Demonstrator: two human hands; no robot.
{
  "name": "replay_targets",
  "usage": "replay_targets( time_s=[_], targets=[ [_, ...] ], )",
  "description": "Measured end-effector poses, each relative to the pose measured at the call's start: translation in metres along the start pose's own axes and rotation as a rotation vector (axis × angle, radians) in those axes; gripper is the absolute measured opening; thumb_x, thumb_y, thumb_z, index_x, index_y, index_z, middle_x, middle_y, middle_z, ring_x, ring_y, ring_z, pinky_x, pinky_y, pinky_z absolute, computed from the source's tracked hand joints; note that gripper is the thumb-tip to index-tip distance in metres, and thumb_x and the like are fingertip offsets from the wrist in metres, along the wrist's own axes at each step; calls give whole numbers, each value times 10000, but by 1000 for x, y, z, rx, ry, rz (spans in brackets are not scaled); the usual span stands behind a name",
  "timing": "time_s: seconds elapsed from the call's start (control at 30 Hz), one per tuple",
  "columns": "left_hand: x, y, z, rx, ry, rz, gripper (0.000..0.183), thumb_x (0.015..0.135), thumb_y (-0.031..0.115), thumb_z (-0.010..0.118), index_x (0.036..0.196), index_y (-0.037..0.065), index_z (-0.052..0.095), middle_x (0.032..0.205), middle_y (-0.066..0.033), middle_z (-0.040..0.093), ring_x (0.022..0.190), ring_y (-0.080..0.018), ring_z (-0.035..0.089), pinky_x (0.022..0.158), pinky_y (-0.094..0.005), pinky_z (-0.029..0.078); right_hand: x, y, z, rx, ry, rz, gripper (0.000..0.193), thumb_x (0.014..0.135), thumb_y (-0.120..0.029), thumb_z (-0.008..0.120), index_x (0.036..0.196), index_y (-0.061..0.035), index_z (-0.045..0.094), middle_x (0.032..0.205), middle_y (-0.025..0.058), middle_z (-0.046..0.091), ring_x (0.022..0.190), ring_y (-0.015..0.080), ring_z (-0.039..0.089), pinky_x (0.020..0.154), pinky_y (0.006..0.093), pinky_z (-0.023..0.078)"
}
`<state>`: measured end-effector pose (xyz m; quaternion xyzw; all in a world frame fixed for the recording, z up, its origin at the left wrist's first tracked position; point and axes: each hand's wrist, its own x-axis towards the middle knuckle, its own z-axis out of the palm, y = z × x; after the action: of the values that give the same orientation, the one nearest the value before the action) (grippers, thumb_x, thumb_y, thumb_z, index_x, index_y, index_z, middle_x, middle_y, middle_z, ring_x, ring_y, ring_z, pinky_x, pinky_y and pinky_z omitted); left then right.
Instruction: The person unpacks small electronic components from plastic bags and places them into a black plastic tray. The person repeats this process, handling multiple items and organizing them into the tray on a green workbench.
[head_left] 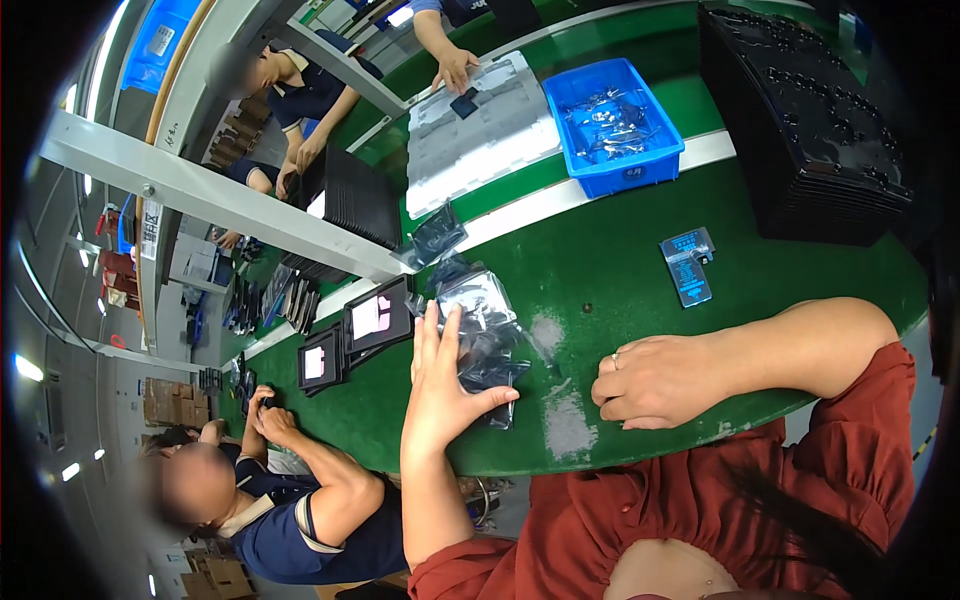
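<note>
While the crinkled pile of plastic pouches [490,345] is lying on the green table [600,270], it's gleaming silver over smoky film, looking light, limp, slippery, probably suiting an edge pinch; the left hand [437,385] is lying spread open along it, the right hand [655,380] is resting loosely curled, palm hiding, contents unclear.

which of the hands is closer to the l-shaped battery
Right. The right hand rests on the green table on the near side of the L-shaped battery; the left hand is farther off, well left of it, at the plastic pouches.
</note>
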<state>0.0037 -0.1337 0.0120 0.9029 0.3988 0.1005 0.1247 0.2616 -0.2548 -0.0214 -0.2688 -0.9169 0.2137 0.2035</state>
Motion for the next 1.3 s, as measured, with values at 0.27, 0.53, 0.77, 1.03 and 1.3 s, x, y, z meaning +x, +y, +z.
replay_targets(
  time_s=[0.27, 0.53, 0.77, 1.03, 1.3],
  targets=[
    [-6, 2, 22, 34, 61, 31, 803, 604, -3, 698, 1355, 33, 416, 1116, -187, 588, 1029, -353, 537, 912, -411, 436, -1, 3, 3, -19, 14, -13, 146, 752, -162, 642, 832, -40, 633, 869, 92, 559, 885, 262, 571, 785, 386, 492],
    [-13, -1, 16, -241, 154, -29, 325, 614, -61, 612, 932, 7, 622, 829, -143, 626, 779, -272, 622, 717, -320, 486, -1, 4, 3, -21, 40, -36, 130, 759, -153, 642, 810, -34, 634, 855, 93, 564, 882, 260, 574, 774, 383, 498],
    [49, 18, -25, -418, 359, 196, 323, 582, -164, 555, 871, -27, 601, 1078, -129, 572, 913, -181, 580, 772, -278, 472, -3, 13, 7, -9, 56, -44, 137, 756, -156, 652, 803, -30, 628, 853, 93, 561, 869, 259, 570, 768, 383, 500],
    [91, -27, 38, -112, 54, -95, 402, 629, 10, 727, 1022, -9, 645, 1269, -202, 544, 1119, -335, 546, 937, -372, 441, -3, 15, 7, 37, 81, -59, 150, 744, -146, 672, 816, -23, 627, 855, 97, 559, 872, 265, 566, 791, 379, 485],
    [96, -34, 42, -161, 233, -172, 541, 712, 36, 711, 1227, 44, 546, 916, -167, 671, 815, -292, 652, 771, -362, 500, -3, 15, 7, 35, 84, -42, 137, 745, -138, 658, 815, -24, 625, 859, 95, 559, 876, 268, 568, 771, 387, 493]
  ],
)
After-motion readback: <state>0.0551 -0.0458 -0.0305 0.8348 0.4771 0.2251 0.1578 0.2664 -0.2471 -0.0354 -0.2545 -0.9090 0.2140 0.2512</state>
